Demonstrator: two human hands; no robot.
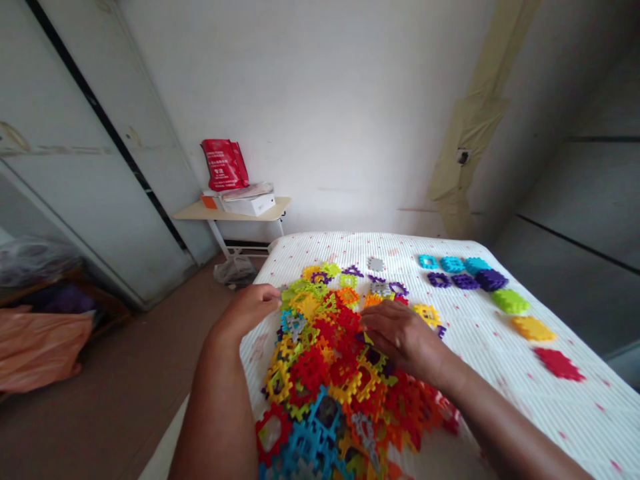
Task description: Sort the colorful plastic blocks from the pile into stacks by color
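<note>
Head view: I logged one frame remotely.
Left hand (247,310): loosely curled, empty, beside the heap.
Right hand (400,337): fingers on the heap; pinch could not be told.
Plastic tiles (310,370): heaped on the bed (500,400).
Handling: judged light, stiff, interlocked; best taken by an edge.

Left hand (245,312) and right hand (406,339), both bare, on unsleeved forearms (217,413) widening toward the view's lower edge

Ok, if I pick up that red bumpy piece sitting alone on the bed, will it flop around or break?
The red piece looks like thin, flat moulded plastic, so it will probably stay stiff and feel light. Lying flat on the white bedspread, it seems unlikely to roll. Its notched edges should give an easy grip.
</note>
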